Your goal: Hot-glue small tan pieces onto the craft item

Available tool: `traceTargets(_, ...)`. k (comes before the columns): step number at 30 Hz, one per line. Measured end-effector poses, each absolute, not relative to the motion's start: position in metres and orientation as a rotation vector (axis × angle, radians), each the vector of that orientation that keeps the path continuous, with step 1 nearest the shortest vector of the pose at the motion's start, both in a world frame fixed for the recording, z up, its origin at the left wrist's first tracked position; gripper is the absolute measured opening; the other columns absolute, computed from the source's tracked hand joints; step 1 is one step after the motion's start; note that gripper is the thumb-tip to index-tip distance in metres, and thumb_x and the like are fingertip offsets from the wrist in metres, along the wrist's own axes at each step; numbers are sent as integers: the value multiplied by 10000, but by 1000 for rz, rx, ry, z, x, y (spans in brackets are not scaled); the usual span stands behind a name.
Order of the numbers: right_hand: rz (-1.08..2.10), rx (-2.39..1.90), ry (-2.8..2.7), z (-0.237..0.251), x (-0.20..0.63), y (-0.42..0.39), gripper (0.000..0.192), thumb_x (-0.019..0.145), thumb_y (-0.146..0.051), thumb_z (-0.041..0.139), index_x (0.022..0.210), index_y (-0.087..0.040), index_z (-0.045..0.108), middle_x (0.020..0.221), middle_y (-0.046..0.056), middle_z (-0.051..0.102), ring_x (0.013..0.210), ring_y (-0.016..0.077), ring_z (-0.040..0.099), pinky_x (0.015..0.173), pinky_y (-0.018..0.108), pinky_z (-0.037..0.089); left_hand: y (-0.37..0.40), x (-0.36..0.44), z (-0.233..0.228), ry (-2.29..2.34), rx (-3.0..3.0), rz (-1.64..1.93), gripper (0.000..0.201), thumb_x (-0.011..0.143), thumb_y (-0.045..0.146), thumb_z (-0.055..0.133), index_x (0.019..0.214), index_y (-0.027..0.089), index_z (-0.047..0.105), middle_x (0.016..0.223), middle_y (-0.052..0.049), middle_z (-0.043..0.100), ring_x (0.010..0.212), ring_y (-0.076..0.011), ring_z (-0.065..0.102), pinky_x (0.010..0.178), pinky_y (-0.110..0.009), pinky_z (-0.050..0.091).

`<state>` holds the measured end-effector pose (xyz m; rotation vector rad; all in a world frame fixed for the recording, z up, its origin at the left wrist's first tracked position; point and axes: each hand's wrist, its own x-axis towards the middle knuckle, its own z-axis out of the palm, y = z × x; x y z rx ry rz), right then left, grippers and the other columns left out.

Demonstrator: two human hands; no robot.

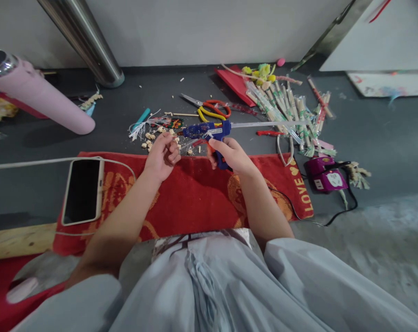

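My right hand (229, 154) grips the blue plastic glue gun (209, 131); left hand (162, 154) pinches a small piece at its nozzle, so I'd guess burnt fingertips if hot glue oozes.

We see our left hand (162, 156) and right hand (231, 154) bare, both forearms uncovered, with loose pale grey-blue sleeves gathered near the elbows and the same creased fabric draped over our lap.

A dark grey floor (385, 133) runs back to a plain pale wall (195, 27). A shiny metal pole (87, 46) slants down to the floor at the left, and a red mat (195, 193) lies across the foreground under soft, even light
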<state>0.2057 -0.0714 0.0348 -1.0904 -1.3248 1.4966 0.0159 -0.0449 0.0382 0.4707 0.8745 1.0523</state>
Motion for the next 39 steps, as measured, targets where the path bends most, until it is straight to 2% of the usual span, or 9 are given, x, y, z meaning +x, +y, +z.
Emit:
traceTargets(7, 1499, -1104, -1347, 35, 206, -71, 440, 841, -567, 553, 618, -191, 503, 481, -44, 512, 423, 58, 485, 462, 197, 444, -45, 16, 38, 894, 475, 1053, 221, 810, 206, 636, 746, 220, 425, 463, 110, 398, 324, -20, 328, 364, -167, 223)
traceTargets(15, 1508, -1076, -1350, 36, 206, -72, 438, 845, -556, 558, 618, -185, 507, 479, -44, 507, 418, 62, 497, 464, 200, 450, -44, 15, 35, 838, 464, 1061, 183, 812, 163, 583, 749, 224, 422, 463, 109, 396, 318, -28, 332, 362, -167, 227)
traceTargets(39, 1523, -1120, -1296, 35, 208, -71, 405, 823, -551, 590, 683, -173, 559, 495, -43, 528, 417, 59, 497, 448, 191, 448, -46, 17, 39, 888, 473, 1055, 237, 828, 185, 611, 725, 216, 399, 454, 107, 381, 327, -24, 306, 366, -167, 211)
